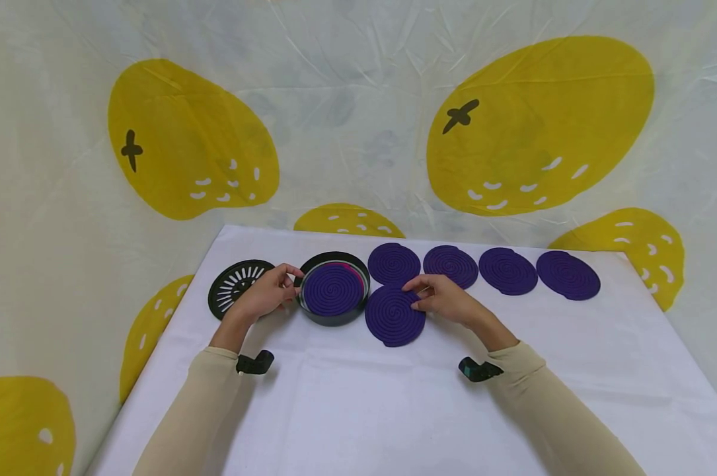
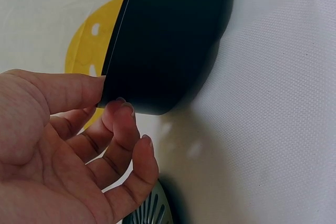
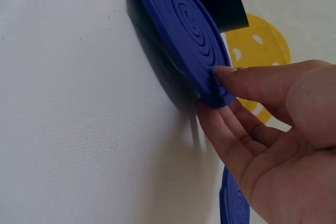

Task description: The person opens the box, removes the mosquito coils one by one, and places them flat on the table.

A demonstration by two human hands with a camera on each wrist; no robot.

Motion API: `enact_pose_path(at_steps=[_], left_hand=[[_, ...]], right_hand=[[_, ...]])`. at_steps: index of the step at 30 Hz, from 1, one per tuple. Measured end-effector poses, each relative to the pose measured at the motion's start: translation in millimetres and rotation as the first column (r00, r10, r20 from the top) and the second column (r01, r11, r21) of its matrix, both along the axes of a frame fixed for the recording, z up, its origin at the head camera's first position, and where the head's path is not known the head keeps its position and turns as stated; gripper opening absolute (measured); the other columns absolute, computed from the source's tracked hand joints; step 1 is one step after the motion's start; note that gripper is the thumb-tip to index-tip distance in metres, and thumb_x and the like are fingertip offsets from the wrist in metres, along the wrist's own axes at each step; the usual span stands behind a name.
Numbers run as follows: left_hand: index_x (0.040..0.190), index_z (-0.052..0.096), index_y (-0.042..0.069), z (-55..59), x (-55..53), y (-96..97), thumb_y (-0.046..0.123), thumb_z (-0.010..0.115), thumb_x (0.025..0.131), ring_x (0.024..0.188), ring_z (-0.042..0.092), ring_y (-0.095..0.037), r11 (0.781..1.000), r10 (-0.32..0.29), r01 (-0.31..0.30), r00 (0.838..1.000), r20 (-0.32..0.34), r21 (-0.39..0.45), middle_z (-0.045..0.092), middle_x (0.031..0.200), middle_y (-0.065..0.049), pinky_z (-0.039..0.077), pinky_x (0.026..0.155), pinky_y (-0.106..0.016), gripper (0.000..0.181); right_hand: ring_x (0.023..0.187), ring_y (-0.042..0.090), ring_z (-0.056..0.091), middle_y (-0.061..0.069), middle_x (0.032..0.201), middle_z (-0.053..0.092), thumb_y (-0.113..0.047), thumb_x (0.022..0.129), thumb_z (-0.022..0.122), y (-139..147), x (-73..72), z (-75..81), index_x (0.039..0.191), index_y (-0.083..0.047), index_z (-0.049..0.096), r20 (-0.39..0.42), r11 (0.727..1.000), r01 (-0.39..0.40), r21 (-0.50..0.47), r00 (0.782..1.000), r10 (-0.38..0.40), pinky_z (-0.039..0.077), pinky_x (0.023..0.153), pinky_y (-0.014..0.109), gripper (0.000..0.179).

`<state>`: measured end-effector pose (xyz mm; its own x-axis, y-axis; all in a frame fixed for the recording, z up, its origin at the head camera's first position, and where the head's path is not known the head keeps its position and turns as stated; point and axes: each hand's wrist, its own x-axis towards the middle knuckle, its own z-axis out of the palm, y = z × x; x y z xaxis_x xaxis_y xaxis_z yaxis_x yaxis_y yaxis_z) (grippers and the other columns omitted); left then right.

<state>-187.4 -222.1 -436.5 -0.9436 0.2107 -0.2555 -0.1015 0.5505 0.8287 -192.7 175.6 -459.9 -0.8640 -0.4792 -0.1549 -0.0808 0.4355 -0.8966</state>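
Somebody's right hand (image 1: 444, 301) has thumb and fingers closed on the edge of a purple mat (image 1: 396, 320) with a swirl on it. That edge is tipped up off the white bench (image 1: 364, 410), and the mat is just beside a round black tin (image 1: 334, 320). On the tin's other side, the left hand (image 1: 267, 292) nips the rim between thumb and fingertips, its other fingers bent. Another mat (image 1: 333, 289) lies inside the tin, with a bit of pink (image 1: 356, 271) peeking out by its edge. Partly hidden by the left hand is a black disc (image 1: 230, 287) with slots. Four more mats (image 1: 508, 271) sit in a row along the back.
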Motion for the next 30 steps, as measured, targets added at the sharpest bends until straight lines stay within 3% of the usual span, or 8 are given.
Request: enact_pose_path(at_steps=[8, 16, 24, 30], left_hand=[[0.132, 0.055, 0.005, 0.2, -1.8, -0.7, 0.007, 0.063, 0.098, 0.079, 0.058, -0.031, 1.000, -0.004, 0.004, 1.000, 0.002, -0.006, 0.053, 0.088, -0.007, 0.050, 0.065, -0.039, 0.035], [0.132, 0.055, 0.005, 1.1, -3.2, -0.6, 0.007, 0.063, 0.098, 0.079, 0.058, -0.031, 1.000, -0.001, 0.001, 1.000, 0.012, -0.004, 0.053, 0.088, -0.007, 0.050, 0.065, -0.039, 0.035], [0.131, 0.055, 0.006, 1.8, -2.9, -0.8, 0.007, 0.063, 0.098, 0.079, 0.058, -0.030, 1.000, 0.004, -0.004, 1.000, 0.015, -0.006, 0.053, 0.089, -0.007, 0.050, 0.065, -0.039, 0.035], [0.131, 0.055, 0.008, 1.0, -2.9, -1.5, 0.008, 0.064, 0.098, 0.080, 0.058, -0.030, 1.000, 0.005, -0.004, 1.000, 0.014, -0.015, 0.053, 0.090, -0.007, 0.050, 0.065, -0.039, 0.034]], right_hand=[[0.109, 0.035, 0.063, 0.022, 0.122, 0.065, 0.005, 0.088, 0.071, 1.2, -2.3, 1.2, 0.123, 0.003, 0.066, -0.043, 0.999, -0.027, 0.029, 0.999, 0.028, 0.053, 0.087, 0.032, 0.035], [0.118, 0.040, 0.061, 0.023, 0.125, 0.066, 0.005, 0.090, 0.069, 2.6, -4.9, 6.7, 0.124, 0.006, 0.065, -0.113, 0.995, -0.055, 0.082, 0.992, 0.064, 0.048, 0.102, 0.052, 0.035], [0.120, 0.041, 0.061, 0.024, 0.129, 0.064, 0.004, 0.094, 0.064, 2.3, -4.2, 18.3, 0.129, 0.007, 0.061, -0.047, 0.998, -0.025, 0.061, 0.998, 0.028, 0.054, 0.095, 0.042, 0.036], [0.121, 0.042, 0.061, 0.025, 0.131, 0.063, 0.003, 0.095, 0.063, 1.0, -5.5, 17.1, 0.129, 0.007, 0.061, -0.042, 0.999, -0.040, 0.037, 0.998, 0.041, 0.054, 0.097, 0.045, 0.035]])
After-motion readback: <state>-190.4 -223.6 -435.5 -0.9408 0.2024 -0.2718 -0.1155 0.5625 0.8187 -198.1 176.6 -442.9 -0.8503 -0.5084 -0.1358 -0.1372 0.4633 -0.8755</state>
